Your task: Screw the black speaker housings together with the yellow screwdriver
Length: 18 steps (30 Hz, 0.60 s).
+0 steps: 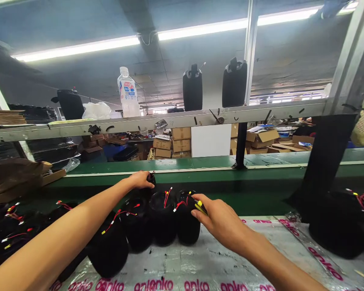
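My left hand (141, 180) reaches far forward across the green belt. Its fingers close on a small black round part (152, 179), mostly hidden, with wire ends at its top. My right hand (216, 214) grips a small hand tool with yellow and black handles (202, 207); its working end is hard to make out. That hand is beside the top of a black cylindrical housing (188, 226), from which red wires with white and yellow connectors rise. Similar black housings (163, 222) with wires stand in a row to its left, and more lie partly behind my left forearm.
A plastic-wrapped work surface (194, 266) with pink lettering lies in front, with the green conveyor belt (267, 186) behind. Above runs a metal shelf rail (176, 121) carrying a bottle (128, 95) and black speaker-like units (234, 85). A black-wrapped post (327, 157) and another housing (336, 230) are at right.
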Motion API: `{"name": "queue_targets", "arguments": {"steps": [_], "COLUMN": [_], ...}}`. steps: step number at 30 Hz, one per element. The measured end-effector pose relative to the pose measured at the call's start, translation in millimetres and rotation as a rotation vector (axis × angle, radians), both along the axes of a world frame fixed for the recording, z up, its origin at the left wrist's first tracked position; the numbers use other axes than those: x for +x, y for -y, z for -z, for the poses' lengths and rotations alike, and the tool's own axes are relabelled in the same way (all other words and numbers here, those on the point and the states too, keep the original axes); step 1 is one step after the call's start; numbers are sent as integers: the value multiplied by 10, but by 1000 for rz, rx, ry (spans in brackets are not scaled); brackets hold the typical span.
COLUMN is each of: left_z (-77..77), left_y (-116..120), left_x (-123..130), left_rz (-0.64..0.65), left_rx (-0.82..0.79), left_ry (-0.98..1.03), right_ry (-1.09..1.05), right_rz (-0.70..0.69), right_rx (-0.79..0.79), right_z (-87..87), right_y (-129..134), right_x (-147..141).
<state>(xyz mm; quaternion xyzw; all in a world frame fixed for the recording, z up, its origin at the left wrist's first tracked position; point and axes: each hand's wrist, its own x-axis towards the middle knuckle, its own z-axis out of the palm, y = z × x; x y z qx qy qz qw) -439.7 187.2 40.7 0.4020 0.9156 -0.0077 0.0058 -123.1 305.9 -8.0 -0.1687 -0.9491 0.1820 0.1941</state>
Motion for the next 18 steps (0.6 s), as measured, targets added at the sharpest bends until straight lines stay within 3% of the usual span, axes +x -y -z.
{"name": "queue_targets", "arguments": {"steps": [4,8,18], "left_z": [49,-8,-357], "left_y": [-3,42,594], "left_x": [-17,174,1306], "left_rz": [-25,-6,376], "left_rx": [23,125,436], "left_ry": [-68,-232,-654], "right_ry": [-33,-75,-126], "right_rz": [38,43,-31], "right_rx": [-48,-131,-180], "right_z": [73,179,288], "right_y": [-24,-14,216], "right_x": [277,546,965]}}
